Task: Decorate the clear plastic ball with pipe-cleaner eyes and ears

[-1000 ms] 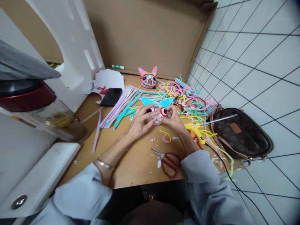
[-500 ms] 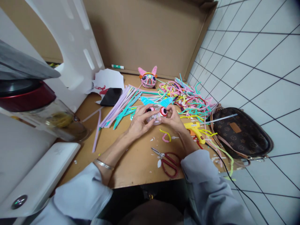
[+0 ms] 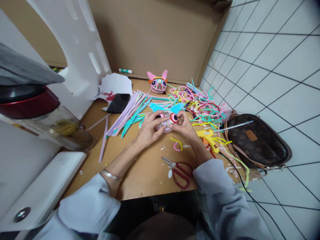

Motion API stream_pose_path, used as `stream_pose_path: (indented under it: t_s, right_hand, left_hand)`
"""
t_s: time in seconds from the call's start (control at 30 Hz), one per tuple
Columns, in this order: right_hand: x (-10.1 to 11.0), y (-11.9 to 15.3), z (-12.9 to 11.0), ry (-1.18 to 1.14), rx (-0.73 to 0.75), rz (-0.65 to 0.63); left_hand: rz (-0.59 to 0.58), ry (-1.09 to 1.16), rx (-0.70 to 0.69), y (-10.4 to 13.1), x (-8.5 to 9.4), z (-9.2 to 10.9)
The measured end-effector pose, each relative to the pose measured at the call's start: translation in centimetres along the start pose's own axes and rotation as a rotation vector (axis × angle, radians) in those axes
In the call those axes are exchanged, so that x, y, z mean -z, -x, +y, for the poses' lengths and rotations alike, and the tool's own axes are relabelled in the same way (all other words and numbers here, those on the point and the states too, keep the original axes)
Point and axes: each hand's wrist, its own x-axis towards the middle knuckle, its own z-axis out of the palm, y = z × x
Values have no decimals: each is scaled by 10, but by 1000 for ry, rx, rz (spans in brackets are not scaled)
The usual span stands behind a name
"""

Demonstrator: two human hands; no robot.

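Between my hands is a clear, rounded craft animal head (image 3: 167, 126) with blue fuzzy ears (image 3: 177, 107) and two bulging red-rimmed eyes. My left hand (image 3: 149, 129) is closed around its left side, fingers reaching across the front below the left eye. At the other side, my right hand (image 3: 184, 126) pinches near the right eye (image 3: 173, 118), thumb and fingertips against it. A finished-looking pink-eared head (image 3: 158, 85) stands farther back. Close in front lie a short yellow and pink pipe cleaner piece (image 3: 178, 145) and red-handled scissors (image 3: 180, 173).
A yellow glue gun (image 3: 209, 138) with its cord lies right of my hands, beside a brown patterned bag (image 3: 257, 141). Pipe cleaners (image 3: 130, 113) fan out at left; a tangled heap (image 3: 200, 103) lies behind. A phone (image 3: 118, 103) and a glass jar (image 3: 72, 126) stand left.
The right eye and my right fingertips have shifted very slightly to the left. Both hands keep their hold on the craft head; everything else stays put.
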Motion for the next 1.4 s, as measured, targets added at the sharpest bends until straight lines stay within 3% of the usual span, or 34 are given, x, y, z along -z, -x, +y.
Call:
stream_pose_path:
  t_s: [0.73, 1.4]
  right_hand:
    - [8, 1, -10, -37, -76, -67]
    - [4, 2, -7, -20, -39, -44]
  left_hand:
    - [-30, -23, 8, 0, 0, -3]
    - [53, 29, -29, -2, -1, -2]
